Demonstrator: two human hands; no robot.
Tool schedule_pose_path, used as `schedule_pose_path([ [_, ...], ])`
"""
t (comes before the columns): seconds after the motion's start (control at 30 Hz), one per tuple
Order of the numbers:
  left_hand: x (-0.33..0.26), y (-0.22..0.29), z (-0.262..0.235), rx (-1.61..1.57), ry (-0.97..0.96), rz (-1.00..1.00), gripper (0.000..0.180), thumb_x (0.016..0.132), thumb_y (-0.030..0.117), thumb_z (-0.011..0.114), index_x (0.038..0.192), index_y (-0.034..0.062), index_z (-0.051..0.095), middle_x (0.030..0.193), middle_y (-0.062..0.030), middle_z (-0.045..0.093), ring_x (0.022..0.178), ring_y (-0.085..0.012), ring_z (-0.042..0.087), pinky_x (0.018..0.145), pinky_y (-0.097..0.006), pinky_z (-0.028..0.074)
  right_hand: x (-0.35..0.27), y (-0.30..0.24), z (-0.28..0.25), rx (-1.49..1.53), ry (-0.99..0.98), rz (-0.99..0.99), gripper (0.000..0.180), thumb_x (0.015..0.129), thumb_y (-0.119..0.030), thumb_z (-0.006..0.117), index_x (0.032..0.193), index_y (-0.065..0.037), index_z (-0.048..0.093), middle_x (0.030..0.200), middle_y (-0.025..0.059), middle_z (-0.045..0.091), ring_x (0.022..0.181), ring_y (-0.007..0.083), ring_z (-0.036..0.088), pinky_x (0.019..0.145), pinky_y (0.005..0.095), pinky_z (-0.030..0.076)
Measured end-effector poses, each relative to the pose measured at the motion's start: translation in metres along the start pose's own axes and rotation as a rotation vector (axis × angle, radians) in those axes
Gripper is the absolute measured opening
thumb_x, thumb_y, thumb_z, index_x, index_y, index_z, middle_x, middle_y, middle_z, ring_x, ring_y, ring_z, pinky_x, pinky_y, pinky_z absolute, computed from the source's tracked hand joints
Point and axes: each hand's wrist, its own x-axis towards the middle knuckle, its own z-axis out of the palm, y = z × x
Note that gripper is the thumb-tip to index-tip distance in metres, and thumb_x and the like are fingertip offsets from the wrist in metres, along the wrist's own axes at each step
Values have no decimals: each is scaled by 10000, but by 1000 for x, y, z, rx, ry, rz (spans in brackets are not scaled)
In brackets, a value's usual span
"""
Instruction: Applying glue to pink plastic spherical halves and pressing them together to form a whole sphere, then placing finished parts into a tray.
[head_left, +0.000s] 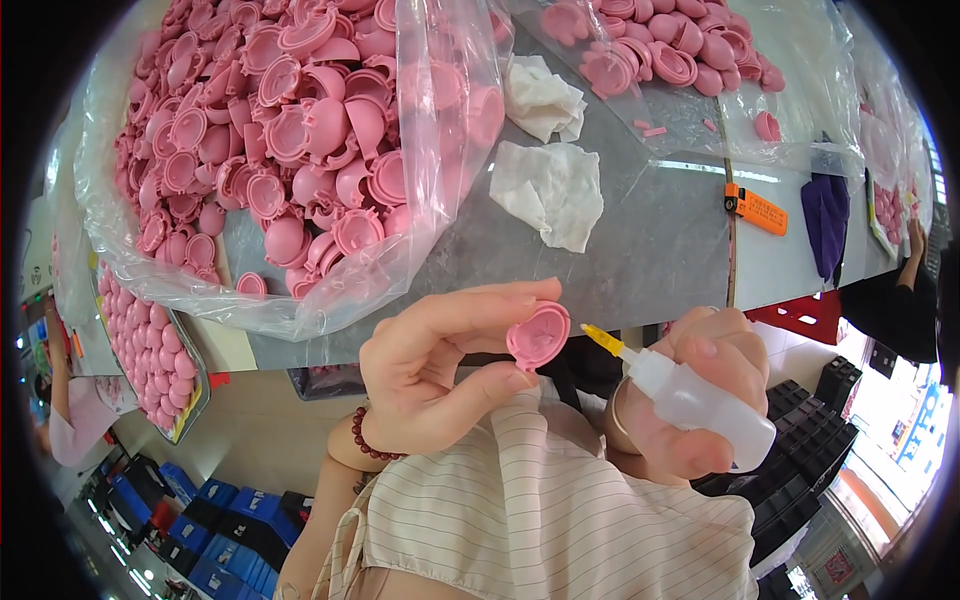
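Between the thumb and fingers of my left hand (430,365) is a small pink plastic half shell (538,336), its hollow side showing. My right hand (715,375) is wrapped round a white squeeze bottle (705,402), tilted so that its yellow needle tip (602,338) points at the shell. A small gap separates the tip from the shell's rim. Both hands are just off the table's near edge. Beyond my left hand, a clear plastic bag (340,310) holds a heap of pink shells (300,130) on the grey table (640,220).
Two crumpled white cloths (548,190) lie right of the bag. Farther right are more pink parts (690,45) on plastic, an orange lighter (757,209) and a purple cloth (825,225). A tray of pink pieces (150,350) stands at left. Other people work at both sides.
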Motion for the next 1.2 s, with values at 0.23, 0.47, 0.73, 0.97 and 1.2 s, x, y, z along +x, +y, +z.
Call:
schedule_pose_path([
  [0.23,-2,-3,0,12,73,37,381,671,-155,553,1028,-96,434,1088,-290,468,974,-249,531,812,-304,450,-3,-13,-3,44,-180,96,580,817,-517,380,847,44,525,575,49,398,457,130,373,368,236,224],
  [0.47,1,4,-1,-143,32,-118,419,717,-56,573,1095,-93,396,1098,-247,483,990,-242,523,834,-326,436,3,4,-13,195,142,138,488,812,-413,453,998,38,481,683,69,426,565,157,392,459,227,279],
  [0.73,2,4,-2,-370,3,-223,431,733,-16,573,1116,-89,389,1091,-227,492,1025,-252,501,869,-342,408,52,82,-114,-627,251,530,443,730,-44,613,1064,96,357,814,172,584,797,180,560,736,225,436],
  [0.97,-3,6,-4,-189,39,-112,415,711,-96,544,1100,-84,400,1092,-257,479,1037,-256,490,876,-335,404,53,92,-109,-955,304,126,443,703,-83,658,1057,21,413,919,96,558,828,155,538,618,203,410],
  [1.2,-1,5,-2,-152,22,-111,411,713,-94,546,1097,-85,399,1097,-263,474,1018,-258,502,873,-339,407,89,90,-77,-1135,-502,134,290,749,-162,587,1007,-43,530,882,101,576,811,198,536,710,290,405],
])
